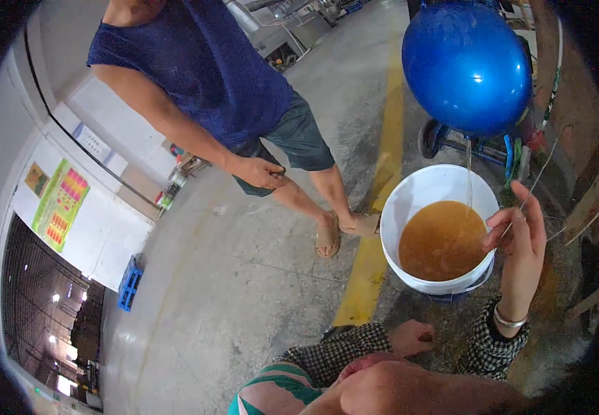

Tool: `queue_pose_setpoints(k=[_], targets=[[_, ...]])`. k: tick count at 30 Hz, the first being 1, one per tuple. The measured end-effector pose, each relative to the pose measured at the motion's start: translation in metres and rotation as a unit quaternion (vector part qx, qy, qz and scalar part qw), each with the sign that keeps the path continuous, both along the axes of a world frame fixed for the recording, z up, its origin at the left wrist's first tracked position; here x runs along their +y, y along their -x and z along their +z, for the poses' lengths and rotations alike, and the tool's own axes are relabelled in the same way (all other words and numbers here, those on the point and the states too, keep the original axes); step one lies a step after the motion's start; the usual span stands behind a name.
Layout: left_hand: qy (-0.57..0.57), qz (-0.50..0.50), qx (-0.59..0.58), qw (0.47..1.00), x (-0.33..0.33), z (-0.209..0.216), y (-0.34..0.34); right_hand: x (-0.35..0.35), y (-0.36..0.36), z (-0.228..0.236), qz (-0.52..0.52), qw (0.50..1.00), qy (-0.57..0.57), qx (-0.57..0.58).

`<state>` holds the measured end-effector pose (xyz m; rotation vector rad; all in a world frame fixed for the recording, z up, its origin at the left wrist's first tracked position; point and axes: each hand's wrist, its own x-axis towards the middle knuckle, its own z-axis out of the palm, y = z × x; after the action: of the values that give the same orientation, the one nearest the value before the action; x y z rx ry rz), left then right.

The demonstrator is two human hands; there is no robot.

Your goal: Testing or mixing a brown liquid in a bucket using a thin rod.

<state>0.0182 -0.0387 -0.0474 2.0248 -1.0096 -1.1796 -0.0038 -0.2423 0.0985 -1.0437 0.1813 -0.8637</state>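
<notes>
My right hand point(522, 232), with a metal bangle point(510, 318) at its wrist, pinches a thin wire point(536, 181) beside the bucket's right rim. The white bucket point(400, 200) stands on the floor and holds cloudy orange-brown liquid point(441, 242). Above it hangs a large, shiny blue rounded object point(467, 66), wet-looking, with a thin stream point(470, 173) running from its lower end into the bucket. Low in front of the bucket is my left hand point(411, 337), its fingers curled; a small dark spot shows at the fingertips, too unclear to name.
Left of the bucket stands a person point(203, 76) in a dark blue sleeveless top, shorts and sandals. Behind the bucket is a blue wheeled frame point(483, 149). A yellow stripe point(365, 283) crosses the concrete floor. A blue pallet point(130, 283) leans by the far-left wall.
</notes>
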Motion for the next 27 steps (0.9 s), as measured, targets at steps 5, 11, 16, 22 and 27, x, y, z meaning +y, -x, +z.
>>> queue_pose_setpoints(k=[5,11,16,22,27], targets=[[0.026,-0.010,-0.045,0.999,0.006,-0.024,0.004,0.001,-0.006,-0.013,0.045,0.998,0.029,0.016],[0.056,-0.006,-0.088,0.995,0.006,-0.036,0.007,0.000,-0.003,-0.012,0.065,0.996,0.052,0.022],[0.074,0.018,-0.052,0.996,0.010,-0.035,0.006,0.001,-0.007,-0.013,0.102,0.992,0.065,0.027],[0.014,-0.050,-0.072,0.996,0.003,-0.020,0.003,-0.002,-0.006,-0.018,0.085,0.994,0.064,0.020],[0.028,-0.025,-0.051,0.998,0.007,-0.030,0.002,0.001,-0.010,-0.018,0.092,0.993,0.063,0.023]])
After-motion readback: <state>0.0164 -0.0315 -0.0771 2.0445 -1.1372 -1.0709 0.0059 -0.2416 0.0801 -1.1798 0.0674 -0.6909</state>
